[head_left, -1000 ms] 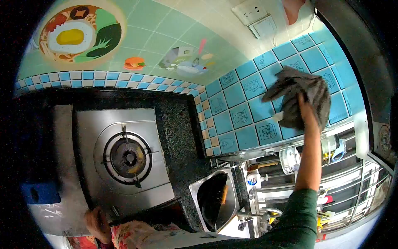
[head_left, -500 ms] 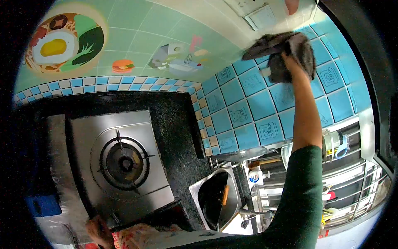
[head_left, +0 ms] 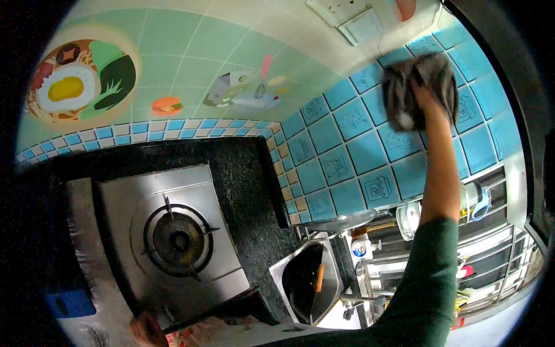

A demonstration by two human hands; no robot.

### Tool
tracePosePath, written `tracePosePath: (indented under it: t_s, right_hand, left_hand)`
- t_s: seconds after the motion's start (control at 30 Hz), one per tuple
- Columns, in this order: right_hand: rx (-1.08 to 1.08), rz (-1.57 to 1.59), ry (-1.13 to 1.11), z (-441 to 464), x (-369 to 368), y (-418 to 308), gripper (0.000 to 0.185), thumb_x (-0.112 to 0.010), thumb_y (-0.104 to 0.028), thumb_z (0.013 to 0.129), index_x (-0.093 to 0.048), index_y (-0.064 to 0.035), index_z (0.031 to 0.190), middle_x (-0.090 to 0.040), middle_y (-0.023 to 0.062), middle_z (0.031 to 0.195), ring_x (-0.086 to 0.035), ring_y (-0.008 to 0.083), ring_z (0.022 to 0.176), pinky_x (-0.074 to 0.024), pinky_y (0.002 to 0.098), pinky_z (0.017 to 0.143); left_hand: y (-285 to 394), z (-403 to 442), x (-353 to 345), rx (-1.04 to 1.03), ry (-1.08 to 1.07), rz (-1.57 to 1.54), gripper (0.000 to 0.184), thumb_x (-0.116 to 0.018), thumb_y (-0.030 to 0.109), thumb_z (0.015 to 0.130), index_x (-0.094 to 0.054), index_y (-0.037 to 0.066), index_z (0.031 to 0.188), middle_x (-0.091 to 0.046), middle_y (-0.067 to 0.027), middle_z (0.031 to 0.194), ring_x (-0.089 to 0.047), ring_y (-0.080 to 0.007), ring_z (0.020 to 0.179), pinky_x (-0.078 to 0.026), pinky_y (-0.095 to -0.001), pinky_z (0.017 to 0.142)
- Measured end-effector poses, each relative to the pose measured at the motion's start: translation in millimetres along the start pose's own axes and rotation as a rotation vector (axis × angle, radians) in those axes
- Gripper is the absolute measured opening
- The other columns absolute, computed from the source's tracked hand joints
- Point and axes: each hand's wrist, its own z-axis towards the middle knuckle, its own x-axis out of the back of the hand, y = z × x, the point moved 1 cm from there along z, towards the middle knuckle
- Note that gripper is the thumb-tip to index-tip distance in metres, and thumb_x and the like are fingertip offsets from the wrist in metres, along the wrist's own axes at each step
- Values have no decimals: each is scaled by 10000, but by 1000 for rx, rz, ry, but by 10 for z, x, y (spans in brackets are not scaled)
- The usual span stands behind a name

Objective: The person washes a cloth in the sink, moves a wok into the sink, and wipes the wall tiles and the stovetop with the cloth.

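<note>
High on the blue tiled wall, my right hand grips a dark grey-brown cloth. The cloth is bunched under and around my fingers and lies against the tiles; motion blurs it. At the bottom left, my left hand is beside the front edge of the steel gas stove. It is dim there, and how its fingers are held does not show clearly. A single burner with a black pan support sits in the stove top.
Right of the stove, a steel sink holds a black wok with a wooden handle. A steel dish rack and a white pump bottle stand below the blue tiles. Wall switches sit above the cloth.
My right hand has moved right and slightly down across the tiles with the cloth, which is now more bunched together. The camera view has shifted a little; my left hand stays by the stove.
</note>
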Motion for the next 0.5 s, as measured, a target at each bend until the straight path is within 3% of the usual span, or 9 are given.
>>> tracePosePath:
  t_s: [0.17, 0.23, 0.3, 0.37, 0.47, 0.5]
  right_hand:
    - [274, -49, 87, 381, -19, -53, 824, -515, -672, 903, -450, -77, 1469, -429, 180, 1516, -389, 371, 1398, -267, 463, 1174]
    - [47, -108, 40, -114, 227, -61, 864, -499, -722, 879, -473, -78, 1454, -441, 187, 1505, -383, 376, 1402, -269, 467, 1171]
    - [-28, -69, -130, -683, 553, 106, 930, -500, -749, 860, -412, -76, 1494, -372, 187, 1552, -314, 363, 1448, -231, 457, 1190]
    - [-121, 19, -129, -1193, 568, 497, 818, -542, -622, 920, -384, -77, 1509, -330, 174, 1579, -264, 353, 1472, -183, 455, 1211]
    - [-265, -122, -234, -1185, 696, 373, 823, -506, -603, 946, -300, -80, 1547, -246, 184, 1613, -203, 357, 1495, -150, 463, 1219]
    - [-100, -272, -64, -1025, 616, 482, 786, -487, -595, 950, -328, -98, 1538, -269, 176, 1605, -229, 367, 1484, -179, 460, 1210]
  left_hand:
    - [-163, -154, -153, 35, 120, -200, 158, -781, 117, 848, -735, 37, 976, -709, -150, 886, -678, -343, 769, -566, -417, 690]
    - [-175, -132, -149, 22, 126, -244, 151, -782, 119, 847, -737, 38, 966, -706, -146, 870, -674, -345, 755, -566, -420, 682]
    - [-220, -200, -172, 45, 41, -67, 149, -788, 131, 843, -740, 36, 946, -705, -137, 850, -670, -343, 731, -565, -424, 657]
    - [-355, -324, -239, 1, 48, -30, 153, -790, 144, 844, -741, 41, 946, -704, -136, 854, -669, -341, 732, -563, -425, 655]
    - [-337, -321, -244, 30, -17, 11, 156, -790, 166, 849, -742, 51, 943, -704, -135, 861, -664, -336, 727, -558, -427, 653]
    - [-307, -306, -208, 96, -91, 11, 156, -789, 174, 852, -743, 55, 942, -704, -135, 864, -660, -332, 722, -555, -429, 653]
